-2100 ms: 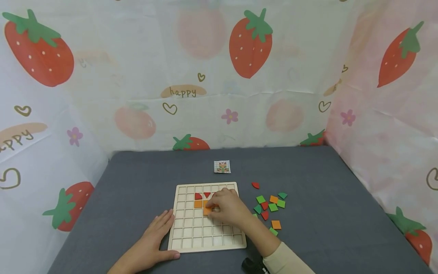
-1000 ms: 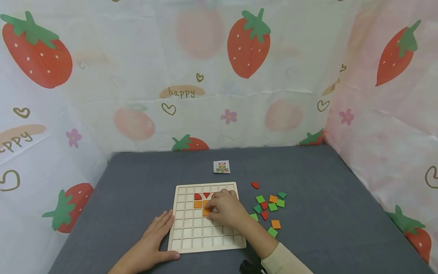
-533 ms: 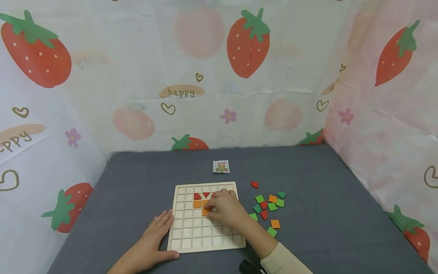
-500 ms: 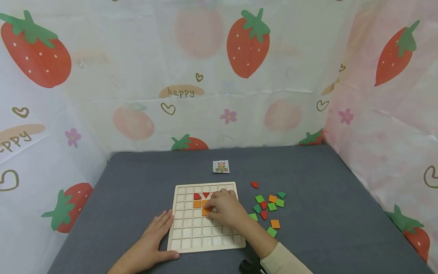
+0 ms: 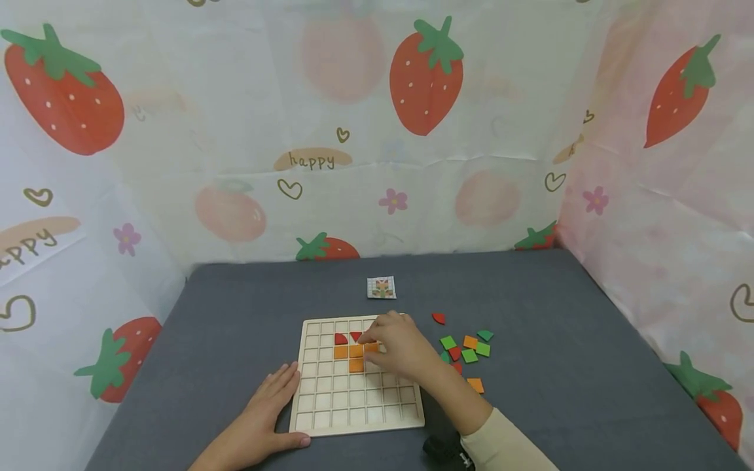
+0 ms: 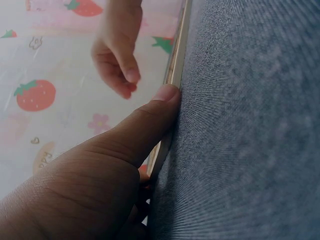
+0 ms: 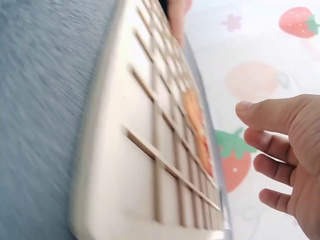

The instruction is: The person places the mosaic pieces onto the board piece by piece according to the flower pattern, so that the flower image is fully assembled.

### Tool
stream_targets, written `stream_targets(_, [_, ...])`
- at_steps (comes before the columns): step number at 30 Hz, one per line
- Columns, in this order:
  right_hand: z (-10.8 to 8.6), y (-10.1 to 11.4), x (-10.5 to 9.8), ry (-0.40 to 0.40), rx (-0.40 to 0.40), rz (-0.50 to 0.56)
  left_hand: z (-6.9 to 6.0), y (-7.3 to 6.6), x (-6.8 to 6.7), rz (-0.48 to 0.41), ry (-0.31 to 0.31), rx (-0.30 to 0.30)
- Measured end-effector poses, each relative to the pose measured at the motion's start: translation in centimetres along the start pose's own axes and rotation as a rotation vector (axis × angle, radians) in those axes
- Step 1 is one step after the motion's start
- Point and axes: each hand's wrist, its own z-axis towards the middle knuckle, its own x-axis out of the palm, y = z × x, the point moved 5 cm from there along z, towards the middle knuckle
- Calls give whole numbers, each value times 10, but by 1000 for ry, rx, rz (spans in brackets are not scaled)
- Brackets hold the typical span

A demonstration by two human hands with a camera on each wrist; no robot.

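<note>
A wooden grid board [image 5: 330, 400] lies on the table with red and orange pieces in its upper cells. Orange squares [image 5: 356, 365] and a red quarter-round piece [image 5: 341, 339] show there, beside a red triangle [image 5: 355, 336]. My left hand [image 5: 262, 409] rests at the board's left side, fingers straight, its thumb [image 6: 155, 107] against the near edge. Over the board's upper right is my right hand [image 5: 400, 347], which covers some cells. In the right wrist view, the fingers [image 7: 272, 145] stand apart from the thumb with nothing between them, off the board.
Loose green squares [image 5: 469, 356], orange squares [image 5: 476, 385] and several red and dark green pieces lie right of the board. A small pattern card [image 5: 381, 288] lies behind it. A black object [image 5: 442, 451] sits by the right sleeve. Printed cloth walls enclose the table.
My right hand has lifted off the orange square in the third filled row and moved up and to the right, uncovering orange squares. The left hand has stayed in place.
</note>
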Motion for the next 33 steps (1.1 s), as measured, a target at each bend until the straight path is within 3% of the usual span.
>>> stream_targets(7, [-8,-19,-31,-60,10,-21,0,2,1,-12,22,-33])
stream_targets(12, [-20,-35,-51,-109,46,-76,1,0,0,-11,33,-41])
stream_targets(17, [-35,-53,-67,-123,82,-63,1,-1,-1,-21,36,-51])
stream_targets(27, [-60,-89,-73,-154,143,-17,2,1,0,-43,56,-96])
stream_targets(33, [-71,-103,-66,-126,112,-4,2,1,0,-7,45,-65])
